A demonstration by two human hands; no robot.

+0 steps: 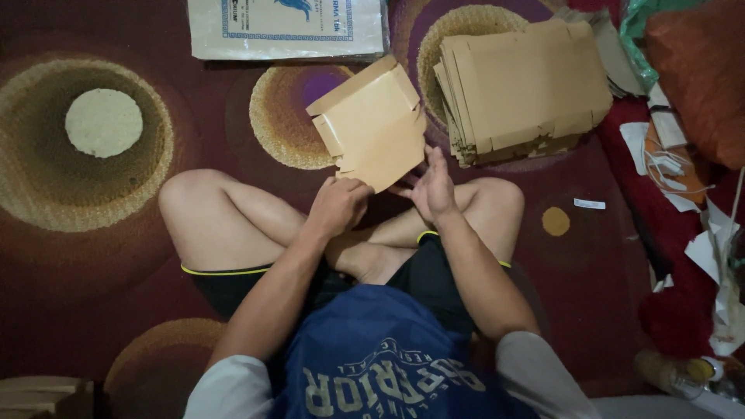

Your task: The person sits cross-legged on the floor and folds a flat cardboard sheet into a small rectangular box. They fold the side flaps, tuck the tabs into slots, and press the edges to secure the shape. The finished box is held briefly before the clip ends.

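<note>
Pinching the near corner of a folded brown paper envelope (pixel 372 124), the left hand (pixel 337 206) has its grip pressed together on the paper. Beside it, the right hand (pixel 433 186) lies flat and spread against the same edge. Behind, a stack of brown paper sheets (pixel 524 85) rests on the patterned carpet (pixel 101 155).

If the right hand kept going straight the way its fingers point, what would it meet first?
The right hand points up and away from the body, so it would most likely meet the brown paper envelope first, which its fingertips already seem to touch.
</note>
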